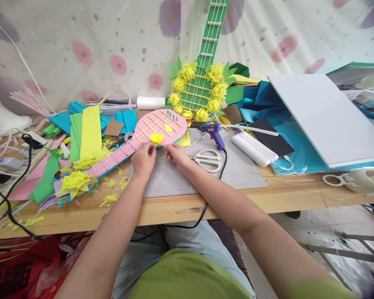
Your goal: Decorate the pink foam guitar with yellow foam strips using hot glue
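Before me a pink paper guitar (140, 129) with yellow strips and a blue underside lies at a slant, its neck running down to the left. At the lower edge of its body shows a yellow paper flower (156, 137). My left hand (145, 158) has its fingers curled and pinched at that flower's lower side. Just to the right, my right hand (176, 155) is closed in a pinch; what sits between its fingertips is too small to make out. Another yellow paper flower (75, 182) is at the end of the neck.
A grey cutting mat (174, 182) bears scissors (207, 160) and a blue glue gun (215, 133), whose black cord crosses the table edge. Behind stands a green guitar (199, 93) with yellow flowers. Paper scraps (110, 199) and coloured sheets (92, 133) lie left; a white board (324, 116) leans right.
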A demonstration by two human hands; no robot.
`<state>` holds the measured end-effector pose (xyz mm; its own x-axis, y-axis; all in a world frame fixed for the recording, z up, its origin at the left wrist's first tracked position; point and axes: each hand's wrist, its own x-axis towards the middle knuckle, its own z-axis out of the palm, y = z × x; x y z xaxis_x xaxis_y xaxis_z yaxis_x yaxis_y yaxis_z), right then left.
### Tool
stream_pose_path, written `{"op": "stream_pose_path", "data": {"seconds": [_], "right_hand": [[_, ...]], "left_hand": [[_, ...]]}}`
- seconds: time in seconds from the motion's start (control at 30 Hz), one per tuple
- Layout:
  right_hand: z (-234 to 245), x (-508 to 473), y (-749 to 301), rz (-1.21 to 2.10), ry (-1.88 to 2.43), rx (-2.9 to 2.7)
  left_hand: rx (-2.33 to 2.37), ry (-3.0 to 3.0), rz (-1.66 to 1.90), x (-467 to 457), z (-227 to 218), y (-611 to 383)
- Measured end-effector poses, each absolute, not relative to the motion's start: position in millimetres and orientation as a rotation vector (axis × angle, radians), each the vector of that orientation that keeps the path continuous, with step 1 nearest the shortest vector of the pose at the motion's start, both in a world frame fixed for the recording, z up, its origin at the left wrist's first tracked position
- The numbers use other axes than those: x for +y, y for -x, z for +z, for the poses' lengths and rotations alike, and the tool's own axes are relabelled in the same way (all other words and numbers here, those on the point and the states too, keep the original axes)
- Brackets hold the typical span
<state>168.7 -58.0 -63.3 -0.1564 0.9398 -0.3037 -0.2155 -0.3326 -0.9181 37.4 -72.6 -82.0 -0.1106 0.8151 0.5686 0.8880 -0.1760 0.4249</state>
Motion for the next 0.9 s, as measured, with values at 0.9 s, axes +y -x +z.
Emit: {"op": "stream_pose_path", "data": {"seconds": [0.9], "right_hand": [[-63.8,-58.7,-168.4,1.622,1.212,-0.966]], "left_hand": [[-2.030,1.951,-1.180,-67.1,-81.2,-43.9]]}}
